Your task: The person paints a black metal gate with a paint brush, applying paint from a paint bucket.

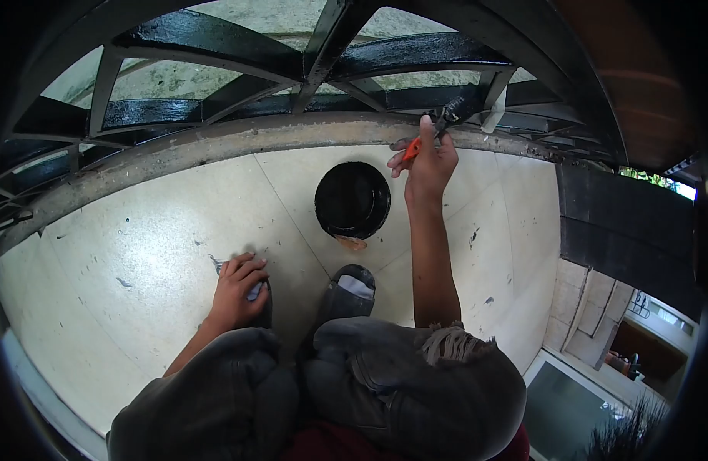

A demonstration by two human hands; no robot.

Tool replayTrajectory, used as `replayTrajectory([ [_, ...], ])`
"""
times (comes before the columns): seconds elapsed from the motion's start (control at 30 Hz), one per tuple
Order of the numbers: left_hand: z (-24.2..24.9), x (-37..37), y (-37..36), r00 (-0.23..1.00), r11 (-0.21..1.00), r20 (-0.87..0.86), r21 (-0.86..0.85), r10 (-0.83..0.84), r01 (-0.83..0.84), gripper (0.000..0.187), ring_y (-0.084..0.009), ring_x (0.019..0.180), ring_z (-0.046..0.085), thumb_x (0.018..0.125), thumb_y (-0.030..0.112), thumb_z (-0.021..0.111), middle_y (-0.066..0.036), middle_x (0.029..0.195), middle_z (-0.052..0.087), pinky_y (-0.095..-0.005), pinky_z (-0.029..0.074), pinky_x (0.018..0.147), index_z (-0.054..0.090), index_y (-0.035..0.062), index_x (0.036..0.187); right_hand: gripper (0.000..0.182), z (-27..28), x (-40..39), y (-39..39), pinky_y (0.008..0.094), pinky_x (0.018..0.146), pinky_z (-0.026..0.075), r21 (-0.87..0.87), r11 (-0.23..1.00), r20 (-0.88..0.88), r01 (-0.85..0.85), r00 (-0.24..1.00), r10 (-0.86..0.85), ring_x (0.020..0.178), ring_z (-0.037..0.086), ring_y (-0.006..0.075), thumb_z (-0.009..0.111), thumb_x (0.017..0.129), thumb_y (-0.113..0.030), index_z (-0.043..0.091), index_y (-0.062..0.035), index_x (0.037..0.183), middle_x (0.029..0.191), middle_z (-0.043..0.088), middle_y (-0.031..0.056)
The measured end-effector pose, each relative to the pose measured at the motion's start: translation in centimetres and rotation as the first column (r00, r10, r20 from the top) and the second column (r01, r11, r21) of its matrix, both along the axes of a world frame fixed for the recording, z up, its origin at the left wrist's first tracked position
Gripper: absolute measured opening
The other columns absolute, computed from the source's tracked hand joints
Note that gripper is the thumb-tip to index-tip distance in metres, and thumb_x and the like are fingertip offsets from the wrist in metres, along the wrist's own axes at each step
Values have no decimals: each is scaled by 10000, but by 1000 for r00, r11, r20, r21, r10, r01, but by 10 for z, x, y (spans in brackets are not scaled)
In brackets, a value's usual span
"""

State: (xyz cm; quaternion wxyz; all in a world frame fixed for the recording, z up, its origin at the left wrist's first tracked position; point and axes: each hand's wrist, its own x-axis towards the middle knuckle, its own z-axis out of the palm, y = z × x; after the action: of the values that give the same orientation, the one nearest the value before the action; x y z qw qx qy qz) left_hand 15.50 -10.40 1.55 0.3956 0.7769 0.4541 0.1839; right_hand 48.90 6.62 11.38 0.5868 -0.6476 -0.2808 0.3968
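My right hand (431,165) is closed around the orange handle of a paintbrush (412,149). The brush's dark, paint-covered head points up and right, against or very near the black metal grille (400,54); contact cannot be made out. Just left of that hand, a round container of black paint (352,200) stands on the floor. My left hand (242,292) lies over my left foot, fingers loosely spread and draped over the footwear. It holds nothing that I can see.
A raised, paint-stained ledge (239,137) runs beneath the grille. Pale floor tiles (169,223) carry dark paint marks. A brownish scrap (351,243) lies by the container, close to my right shoe (354,283). A dark panel (627,223) stands at the right.
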Motion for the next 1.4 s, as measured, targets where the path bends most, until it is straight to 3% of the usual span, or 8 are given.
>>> replayTrajectory([
  [0.37, 0, 1, 1, 1000, 1000, -19, -5, -12, 12, 203, -316, 1249, 547, 760, 103, 709, -61, 1208, 679, -479, 417, 1029, 704, 70, 960, 381, 13, -15, -20, 272, 278, 381, -134, 984, 65, -119, 990, 128, 358, 577, 210, 649, 990, -346, 512, 6, 1038, 615, 629, 166],
  [0.5, -1, 1, 0, 999, 1000, -34, -3, 0, 0, 204, -316, 1248, 545, 757, 100, 711, -61, 1201, 681, -473, 415, 1024, 708, 71, 959, 347, 14, -1, -9, 271, 273, 373, -66, 996, 16, 52, 999, -51, 355, 576, 214, 635, 998, -321, 505, -1, 1038, 613, 632, 168],
  [0.7, 1, 3, 0, 999, 1000, -36, -12, 6, -6, 200, -316, 1243, 547, 753, 94, 714, -62, 1195, 683, -470, 413, 1020, 708, 76, 953, 328, 24, -9, -22, 278, 258, 344, -117, 992, 6, 49, 999, -49, 323, 547, 211, 633, 999, -295, 504, 3, 1045, 592, 620, 164],
  [0.8, -1, 3, 1, 999, 1000, -34, 3, -2, 2, 202, -321, 1239, 548, 751, 93, 718, -67, 1192, 682, -472, 413, 1018, 707, 76, 952, 324, 34, -13, -27, 276, 256, 323, -135, 989, 31, -56, 998, 61, 309, 525, 206, 625, 1004, -299, 520, 4, 1043, 576, 603, 150],
  [1.03, -5, 3, -3, 997, 1000, -78, 12, -11, 12, 212, -334, 1237, 555, 738, 73, 723, -69, 1178, 688, -488, 392, 1059, 723, 95, 948, 277, 35, 7, -37, 288, 257, 298, -159, 987, -122, 0, 992, -19, 303, 505, 179, 629, 1004, -297, 529, -39, 993, 541, 594, 129],
  [1.07, -6, 3, -3, 997, 1000, -77, 6, -8, 8, 224, -344, 1228, 554, 723, 67, 716, -76, 1166, 692, -487, 395, 1060, 723, 93, 946, 310, 42, 13, -48, 254, 301, 330, -207, 976, -137, -68, 990, 40, 345, 526, 140, 663, 988, -280, 597, 4, 1097, 568, 610, 101],
  [1.2, -1, 5, -2, 994, 999, -100, -5, -34, 34, 248, -361, 1206, 550, 707, 61, 715, -90, 1150, 697, -485, 396, 1065, 727, 88, 953, 451, 27, 41, -77, 203, 466, 376, -23, 999, -136, -46, 990, 43, 502, 510, 38, 742, 942, -224, 618, 13, 1305, 592, 563, -27],
  [1.4, -3, 5, -2, 992, 999, -115, 2, -50, 51, 245, -335, 1235, 540, 733, 65, 728, -64, 1179, 702, -475, 391, 1076, 738, 93, 976, 483, 1, 55, -88, 211, 481, 364, 147, 988, 96, -48, 995, 34, 537, 461, 15, 803, 881, -155, 630, 12, 1301, 596, 527, -50],
])
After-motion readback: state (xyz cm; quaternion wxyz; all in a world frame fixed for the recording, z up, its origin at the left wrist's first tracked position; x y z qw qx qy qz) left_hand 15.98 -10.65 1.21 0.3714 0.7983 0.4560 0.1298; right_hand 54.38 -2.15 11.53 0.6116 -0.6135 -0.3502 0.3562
